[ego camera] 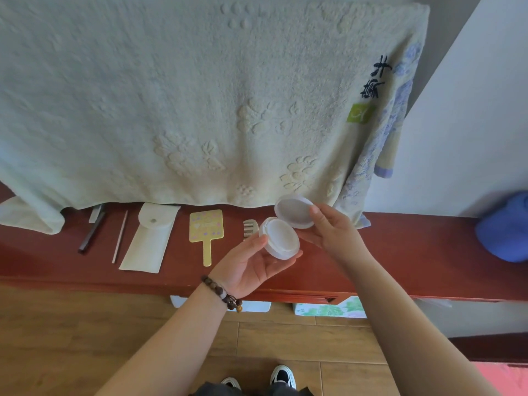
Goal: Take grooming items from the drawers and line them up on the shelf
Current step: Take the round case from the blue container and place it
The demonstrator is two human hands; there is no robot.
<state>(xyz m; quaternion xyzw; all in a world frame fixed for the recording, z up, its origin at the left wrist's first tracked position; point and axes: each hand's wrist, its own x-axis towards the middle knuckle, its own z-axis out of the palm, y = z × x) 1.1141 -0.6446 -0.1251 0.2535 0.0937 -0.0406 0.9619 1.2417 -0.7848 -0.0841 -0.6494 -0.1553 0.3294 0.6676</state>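
A red-brown shelf (400,252) runs across the view, with a large pale towel (200,95) hanging over the wall behind it and draping onto the shelf's back edge. Lined up on the shelf, left to right: a dark stick (92,235), a thin pale rod (120,237), a white pouch (148,238) with a snap flap, a yellow hand mirror (206,230) and a white comb (250,229), partly hidden by the left hand. A blue cloth (505,227) sits at the far right. Below are a wooden floor and the person's shoes.

Held above the shelf, right of the comb, is a small round white jar (281,238), open, its pale inside tilted toward the camera. Its lid (294,211) is apart from it, up and to the right.

The left hand (251,267), with a bead bracelet (223,294) on the wrist, cups the jar, thumb on the rim and fingers curled beneath. The right hand (331,230) pinches the lid's edge between thumb and fingers.
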